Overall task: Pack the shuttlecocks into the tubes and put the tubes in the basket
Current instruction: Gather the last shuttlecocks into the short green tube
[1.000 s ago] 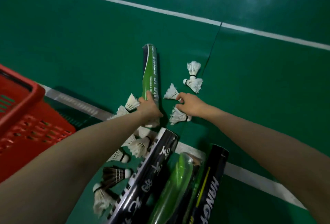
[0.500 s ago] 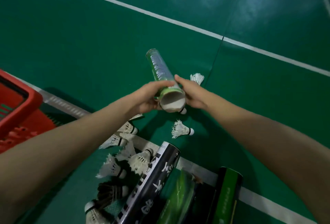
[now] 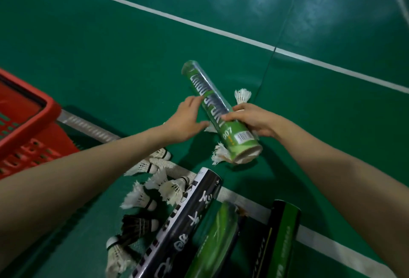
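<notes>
A green shuttlecock tube [image 3: 221,113] is held tilted above the floor, its open end [image 3: 247,156] toward me. My right hand [image 3: 252,120] grips it near that open end. My left hand [image 3: 188,120] is beside the tube's middle with its fingers spread, fingertips touching the tube. A white shuttlecock [image 3: 220,153] lies under the open end and another [image 3: 242,96] beyond the tube. Several white shuttlecocks [image 3: 155,178] and a black one [image 3: 137,226] lie scattered below my left arm. The red basket [image 3: 28,127] stands at the left edge.
A black tube [image 3: 183,222], a green tube [image 3: 217,240] and a black-and-green tube [image 3: 278,240] lie on the green court floor near me. White court lines [image 3: 177,18] cross the floor at the back and in front.
The green tube was lifted off the floor, then shifted right and rolled so its label faces up. My right hand now holds it alone near the open end; my left hand loosened.
</notes>
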